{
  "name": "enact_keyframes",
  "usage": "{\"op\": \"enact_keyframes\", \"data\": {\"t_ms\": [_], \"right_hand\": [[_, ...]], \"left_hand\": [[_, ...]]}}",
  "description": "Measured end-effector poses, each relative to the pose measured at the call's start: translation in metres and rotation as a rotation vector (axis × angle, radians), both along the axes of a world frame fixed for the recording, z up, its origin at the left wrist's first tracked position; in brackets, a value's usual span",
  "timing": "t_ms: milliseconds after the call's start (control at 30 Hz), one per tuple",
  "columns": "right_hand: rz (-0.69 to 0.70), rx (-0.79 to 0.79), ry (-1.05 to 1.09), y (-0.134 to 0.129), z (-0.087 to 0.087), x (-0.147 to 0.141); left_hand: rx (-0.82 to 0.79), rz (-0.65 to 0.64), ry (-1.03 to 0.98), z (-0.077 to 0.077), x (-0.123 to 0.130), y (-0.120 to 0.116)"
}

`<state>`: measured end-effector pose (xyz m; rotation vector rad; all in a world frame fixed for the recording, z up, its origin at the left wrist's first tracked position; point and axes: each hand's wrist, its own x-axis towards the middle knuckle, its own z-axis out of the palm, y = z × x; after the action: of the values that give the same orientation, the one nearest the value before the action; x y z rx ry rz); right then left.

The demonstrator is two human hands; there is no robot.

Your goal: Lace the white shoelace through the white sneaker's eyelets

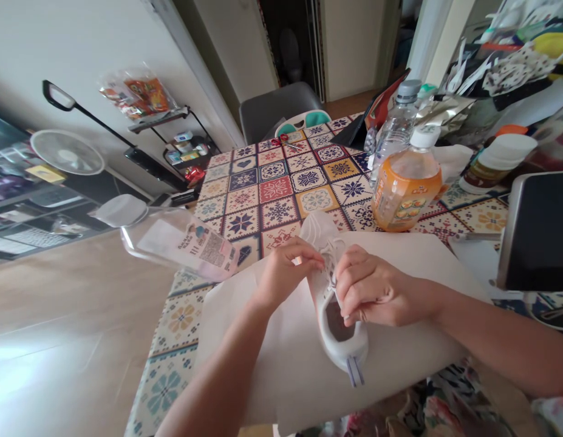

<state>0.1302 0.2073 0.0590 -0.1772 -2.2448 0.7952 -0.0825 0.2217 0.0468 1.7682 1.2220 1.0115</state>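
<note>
A white shoe (338,349) rests on a white sheet (281,382), its toe pointing to the far side and its heel, with a striped tab, toward me. White laces (330,255) run over its front part. My left hand (293,267) is at the left side of the laces, thumb and index finger pinched on a lace. Over the right side of the shoe opening, my right hand (370,285) has its fingers closed together on a lace, partly covering the opening.
On the patterned tablecloth (276,188), a clear bottle (185,243) lies at the left edge. An orange-labelled bottle (406,182), a clear bottle (397,121) and a white-capped jar (497,161) stand at the right, near a dark-screened device (540,233). Scissors (285,141) lie at the far end.
</note>
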Motion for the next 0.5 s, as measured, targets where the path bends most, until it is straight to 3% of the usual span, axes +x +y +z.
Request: {"op": "enact_keyframes", "data": {"t_ms": [200, 367, 433, 500], "right_hand": [[-0.163, -0.031, -0.115, 0.009, 0.002, 0.008], [-0.227, 0.045, -0.209, 0.012, 0.003, 0.011], [-0.163, -0.02, -0.185, 0.01, 0.007, 0.011], [0.084, -0.202, -0.077, 0.008, 0.012, 0.012]], "left_hand": [[0.076, -0.047, -0.053, 0.005, -0.014, 0.002], [0.004, -0.45, 0.074, 0.023, -0.014, -0.006], [-0.018, -0.478, 0.132, 0.03, -0.011, -0.01], [-0.005, -0.46, 0.159, 0.034, -0.008, -0.013]]}}
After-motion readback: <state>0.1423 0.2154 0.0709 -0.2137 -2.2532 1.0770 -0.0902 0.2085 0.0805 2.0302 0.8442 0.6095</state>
